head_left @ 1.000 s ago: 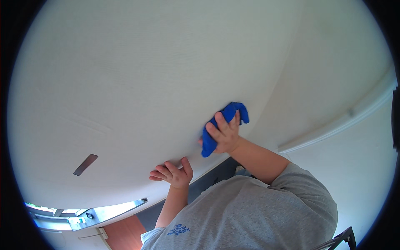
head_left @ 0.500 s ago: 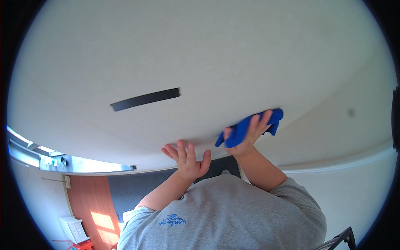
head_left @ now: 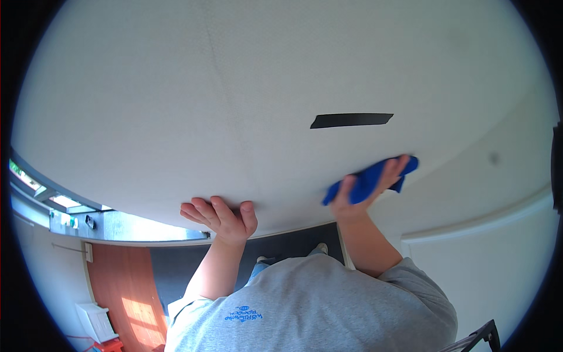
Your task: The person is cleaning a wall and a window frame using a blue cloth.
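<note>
A broad white wall stands in front of me, with a short strip of black tape stuck to it. Below the tape, a crumpled blue cloth lies against the wall under my right hand, whose fingers press over it. Further left, my left hand rests its fingers on the wall. Those fingers are stretched out, the thumb apart, with nothing in them. A faint vertical line runs up the wall between the hands.
A window sill with small items on it is at the left. Below lie a dark mat and a reddish-brown floor. A white box-like object sits on a red stool. White moulding runs along the right.
The tape strip now appears further right as my view has shifted. My left hand has moved left along the wall. Relative to the tape, the blue cloth and my right hand have moved left too.
</note>
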Demonstrator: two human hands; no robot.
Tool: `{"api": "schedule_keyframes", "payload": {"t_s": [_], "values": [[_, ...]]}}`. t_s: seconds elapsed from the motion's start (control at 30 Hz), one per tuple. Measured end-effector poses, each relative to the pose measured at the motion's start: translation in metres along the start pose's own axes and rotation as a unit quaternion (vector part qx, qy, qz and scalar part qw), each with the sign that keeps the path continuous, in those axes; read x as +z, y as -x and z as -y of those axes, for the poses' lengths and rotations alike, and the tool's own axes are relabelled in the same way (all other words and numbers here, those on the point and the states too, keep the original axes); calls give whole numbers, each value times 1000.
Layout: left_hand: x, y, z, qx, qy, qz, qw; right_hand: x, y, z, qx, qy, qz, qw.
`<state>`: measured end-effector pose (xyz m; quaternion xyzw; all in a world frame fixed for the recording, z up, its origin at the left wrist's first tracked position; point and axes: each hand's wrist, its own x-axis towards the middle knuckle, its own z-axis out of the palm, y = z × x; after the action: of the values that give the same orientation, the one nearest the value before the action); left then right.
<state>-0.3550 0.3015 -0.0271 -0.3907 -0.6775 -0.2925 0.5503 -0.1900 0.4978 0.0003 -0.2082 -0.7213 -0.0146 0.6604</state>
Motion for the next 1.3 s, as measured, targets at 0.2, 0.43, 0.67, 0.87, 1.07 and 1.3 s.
{"api": "schedule_keyframes", "payload": {"t_s": [0.2,0.43,0.67,0.87,1.07,1.3], "values": [[-2,3,5,8,12,-6,1000,13,12,13,-91,40,22,995],[2,3,6,-1,53,-1,999,-1,-16,-20,87,2,-55,995],[-4,-10,7,4,59,11,998,34,8,80,-72,24,23,997],[-5,-10,7,6,50,14,999,-2,-27,3,13,4,-16,1000],[-6,-19,3,20,68,10,997,16,-22,29,86,-57,-102,989],[-5,-21,-2,10,74,17,997,26,23,71,-122,32,56,990]]}}
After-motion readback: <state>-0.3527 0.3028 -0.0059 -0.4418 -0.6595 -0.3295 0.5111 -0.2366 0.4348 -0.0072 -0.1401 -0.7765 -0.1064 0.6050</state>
